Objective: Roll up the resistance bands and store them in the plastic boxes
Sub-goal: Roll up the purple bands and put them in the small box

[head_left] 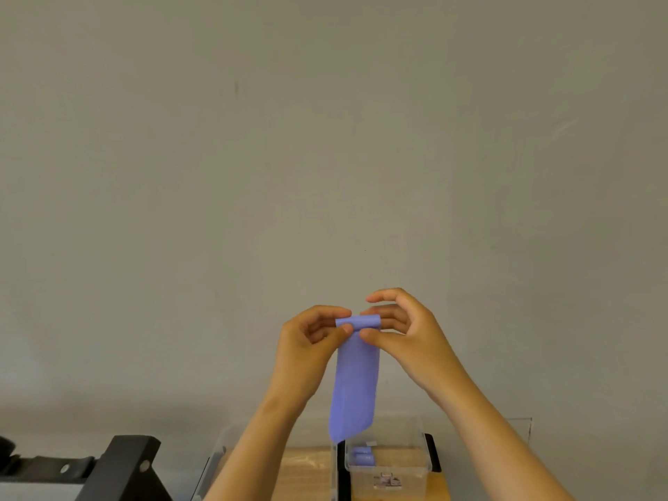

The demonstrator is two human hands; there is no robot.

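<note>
Left hand (307, 352): you are pinching one end of the purple resistance band's (356, 385) rolled top.
Right hand (410, 338): you are pinching the other end.
Band: it is hanging in the air above the clear plastic box (408, 453), which is holding rolled purple bands (361, 458).

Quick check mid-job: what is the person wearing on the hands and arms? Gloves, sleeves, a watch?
Nothing that shows. The left hand and right hand are bare: no gloves, no rings visible. The left forearm and right forearm are uncovered down to the frame's bottom edge, with no sleeve, watch or wristband in view.
</note>
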